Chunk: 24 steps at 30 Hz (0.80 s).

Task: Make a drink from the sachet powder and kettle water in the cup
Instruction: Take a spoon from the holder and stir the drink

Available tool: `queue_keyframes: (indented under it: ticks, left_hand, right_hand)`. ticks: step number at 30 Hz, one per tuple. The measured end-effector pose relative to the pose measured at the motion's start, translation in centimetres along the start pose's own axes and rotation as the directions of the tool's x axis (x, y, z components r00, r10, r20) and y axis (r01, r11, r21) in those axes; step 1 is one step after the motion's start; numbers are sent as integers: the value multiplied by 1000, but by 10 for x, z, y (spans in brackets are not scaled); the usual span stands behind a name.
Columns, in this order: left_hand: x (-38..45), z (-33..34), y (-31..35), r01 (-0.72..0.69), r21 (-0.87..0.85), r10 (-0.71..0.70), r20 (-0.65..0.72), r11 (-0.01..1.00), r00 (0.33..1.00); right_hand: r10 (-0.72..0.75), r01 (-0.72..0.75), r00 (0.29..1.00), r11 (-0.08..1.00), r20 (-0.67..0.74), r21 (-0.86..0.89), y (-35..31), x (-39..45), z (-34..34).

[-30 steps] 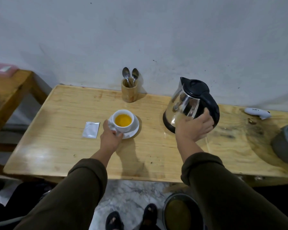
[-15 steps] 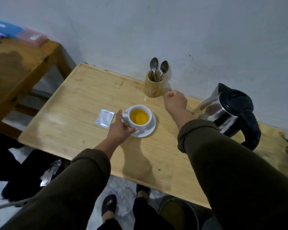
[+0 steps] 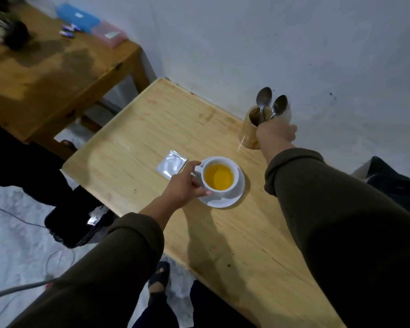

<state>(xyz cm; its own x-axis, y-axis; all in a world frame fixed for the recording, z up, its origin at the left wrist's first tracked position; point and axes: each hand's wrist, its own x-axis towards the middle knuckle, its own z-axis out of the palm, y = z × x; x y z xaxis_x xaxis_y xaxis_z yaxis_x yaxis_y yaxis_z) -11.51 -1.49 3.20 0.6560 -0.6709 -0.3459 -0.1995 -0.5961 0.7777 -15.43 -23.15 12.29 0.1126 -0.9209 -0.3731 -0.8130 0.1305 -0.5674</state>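
A white cup [image 3: 219, 177] holding orange-yellow liquid stands on a white saucer [image 3: 232, 200] on the light wooden table [image 3: 152, 129]. My left hand [image 3: 184, 185] grips the cup by its handle side. A silver sachet [image 3: 171, 164] lies flat just left of the cup. At the back, two metal spoons [image 3: 279, 105] stand in a wooden holder [image 3: 247, 132]. My right hand [image 3: 276, 133] is closed around the right-hand spoon's stem at the holder's rim. Only a dark part of the kettle [image 3: 393, 178] shows at the right edge, behind my right sleeve.
A darker wooden table [image 3: 45, 74] stands at the left with a blue box [image 3: 78, 17] and a pink box [image 3: 109, 34] on it. A black bag [image 3: 76, 223] and cables lie on the floor below. The white wall runs behind the table.
My right hand let go of the kettle, crossed left over the table and closed on a spoon in the holder. My left hand stayed on the cup. The view swung left.
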Motion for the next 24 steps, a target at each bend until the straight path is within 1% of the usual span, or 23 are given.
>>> queue_keyframes:
  ticks: [5,9,12,18,24]
  left_hand:
    - [1,1,-3,6,3,-6,7,1000,1000]
    - [1,1,-6,11,-9,-11,5,1000,1000]
    - [2,2,-7,15,-30,-14,9,999,1000]
    - [5,3,-11,6,-26,-5,4,1000,1000]
    - [4,3,-9,-3,-15,3,-6,1000,1000]
  right_hand:
    - [25,-26,999,1000,-37,-14,-10,3,12]
    - [88,-83,994,994,-66,73,-12,4,18]
    - [89,-82,993,993,-81,90,-10,7,21]
    - [2,-11,997,993,-80,-120,-12,10,20]
    - [-13,5,999,984,-41,-179,-15,13,18]
